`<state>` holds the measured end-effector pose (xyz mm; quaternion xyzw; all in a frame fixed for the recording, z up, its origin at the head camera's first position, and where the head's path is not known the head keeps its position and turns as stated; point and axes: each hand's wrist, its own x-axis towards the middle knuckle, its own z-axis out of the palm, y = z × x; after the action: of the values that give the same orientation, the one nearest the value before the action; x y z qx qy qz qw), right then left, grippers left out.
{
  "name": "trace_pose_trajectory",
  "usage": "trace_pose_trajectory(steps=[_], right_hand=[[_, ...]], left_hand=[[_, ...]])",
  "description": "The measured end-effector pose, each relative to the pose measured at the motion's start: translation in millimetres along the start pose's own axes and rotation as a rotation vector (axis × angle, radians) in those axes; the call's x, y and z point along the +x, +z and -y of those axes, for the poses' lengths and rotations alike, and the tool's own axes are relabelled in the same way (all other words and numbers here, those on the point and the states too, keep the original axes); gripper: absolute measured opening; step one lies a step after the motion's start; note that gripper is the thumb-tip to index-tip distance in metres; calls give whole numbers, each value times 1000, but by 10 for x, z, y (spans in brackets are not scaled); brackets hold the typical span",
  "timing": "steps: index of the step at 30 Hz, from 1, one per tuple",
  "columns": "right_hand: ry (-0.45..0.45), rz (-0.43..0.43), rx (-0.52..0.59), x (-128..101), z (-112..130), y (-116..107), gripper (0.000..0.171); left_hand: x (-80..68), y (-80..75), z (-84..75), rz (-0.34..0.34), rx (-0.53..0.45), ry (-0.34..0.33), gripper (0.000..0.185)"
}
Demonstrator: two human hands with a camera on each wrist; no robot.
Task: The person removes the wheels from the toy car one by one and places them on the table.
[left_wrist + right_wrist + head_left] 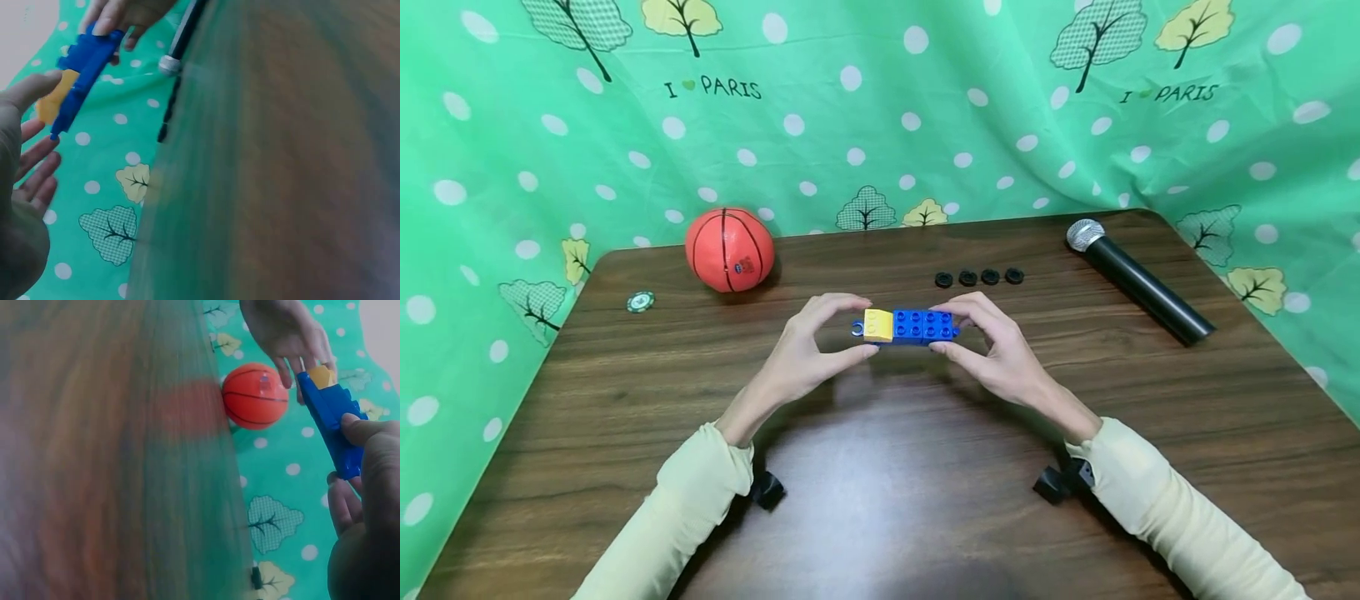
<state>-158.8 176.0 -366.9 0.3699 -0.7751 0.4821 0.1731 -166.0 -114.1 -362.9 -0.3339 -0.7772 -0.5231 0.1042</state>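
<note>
A toy brick vehicle body [913, 327] is held level above the table, in the middle of the head view. It has a long blue base, studded blue bricks on top and a sloped yellow brick [877, 326] at its left end. A small blue hook sticks out at that end. My left hand [805, 346] has its thumb and a fingertip at opposite sides of the yellow brick. At the other end my right hand [996, 346] pinches the blue bricks between thumb and fingers. In the right wrist view, the right thumb presses on the blue side [337, 415].
Several small black wheels [990, 277] lie in a row behind the vehicle body. A red toy basketball [730, 250] and a green-and-white chip [641, 302] are at the left. A black microphone [1142, 283] lies at the right. A green curtain [880, 108] hangs behind the wooden table [880, 500].
</note>
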Motion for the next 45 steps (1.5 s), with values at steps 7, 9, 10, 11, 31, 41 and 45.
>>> trace_pose_trajectory(steps=[7,9,10,11,31,41,45], right_hand=[[29,29,12,-18,26,70,51],[49,33,1,-28,28,77,50],[57,35,-3,-31,28,79,50],[64,39,-7,-34,29,80,50],[79,108,-76,-28,-28,107,44],[126,137,-96,134,-166,204,41],[145,143,-96,209,-252,258,42]], left_hand=[[-120,8,31,-67,129,139,40],[-135,3,38,-77,140,148,39],[-143,0,40,-78,145,148,39],[-152,-3,44,-78,151,145,39],[-222,-29,134,-37,201,48,39],[-147,-85,301,-40,219,-39,39],[-104,-119,376,-39,234,-69,38]])
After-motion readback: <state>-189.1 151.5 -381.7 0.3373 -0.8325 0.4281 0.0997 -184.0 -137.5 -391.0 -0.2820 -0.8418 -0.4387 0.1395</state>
